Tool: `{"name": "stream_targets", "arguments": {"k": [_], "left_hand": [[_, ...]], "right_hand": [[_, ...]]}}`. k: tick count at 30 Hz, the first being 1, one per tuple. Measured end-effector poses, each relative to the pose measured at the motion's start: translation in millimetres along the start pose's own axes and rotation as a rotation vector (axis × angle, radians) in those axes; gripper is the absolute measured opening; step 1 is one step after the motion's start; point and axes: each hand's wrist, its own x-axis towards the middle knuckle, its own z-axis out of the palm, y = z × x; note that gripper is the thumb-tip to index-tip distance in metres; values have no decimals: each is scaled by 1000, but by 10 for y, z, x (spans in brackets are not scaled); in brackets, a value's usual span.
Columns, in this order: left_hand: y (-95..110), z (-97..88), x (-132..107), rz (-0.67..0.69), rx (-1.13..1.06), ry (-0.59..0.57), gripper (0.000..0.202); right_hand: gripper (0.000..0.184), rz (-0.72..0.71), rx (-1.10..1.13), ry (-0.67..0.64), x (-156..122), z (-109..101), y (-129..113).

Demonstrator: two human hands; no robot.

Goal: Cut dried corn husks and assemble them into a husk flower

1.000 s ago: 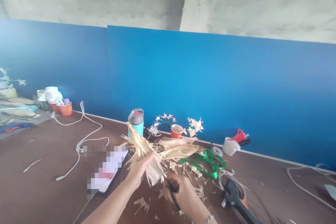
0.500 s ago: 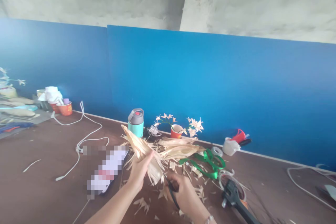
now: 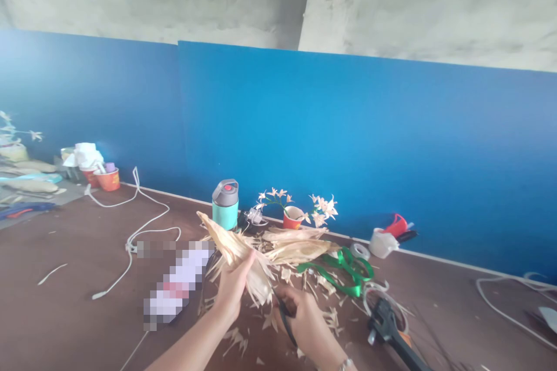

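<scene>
A dry, pale corn husk (image 3: 226, 243) is pinched in my left hand (image 3: 234, 287), its pointed end up to the left and its frayed, cut end toward the right. My right hand (image 3: 300, 316) grips dark-handled scissors (image 3: 285, 320), whose blades lie at the husk's lower right edge. How far the blades are apart cannot be made out. Beneath both hands, cut husk scraps (image 3: 237, 339) are scattered over the brown table (image 3: 87, 324). More whole husks (image 3: 300, 246) lie just beyond my hands.
Behind the husks stand a turquoise flask (image 3: 225, 208) and a red cup (image 3: 292, 217) with husk flowers. Green ribbon (image 3: 348, 269), a white tape roll (image 3: 360, 251) and a black clamp-like stand (image 3: 387, 324) lie right. A phone-like object (image 3: 178, 287) and white cable (image 3: 148, 226) lie left. A blue partition (image 3: 348, 139) closes the back.
My left hand and the husk have shifted very slightly, the husk's tip moving a little left and down. My right hand with the scissors has stayed almost in place.
</scene>
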Motion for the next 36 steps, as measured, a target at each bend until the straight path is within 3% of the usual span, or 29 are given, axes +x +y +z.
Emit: {"name": "stream_targets", "arguments": {"k": [22,28,36], "left_hand": [[-63,8,-13,-23,-1,60,44],[-40,1,-1,-36,-28,24,41],[220,-89,183,-79,-94,37,40]], "right_hand": [[11,5,3,1,-11,-9,-69],[9,11,-19,17,2,4,-10],[14,271,93,-189,-57,-163,-136]]}}
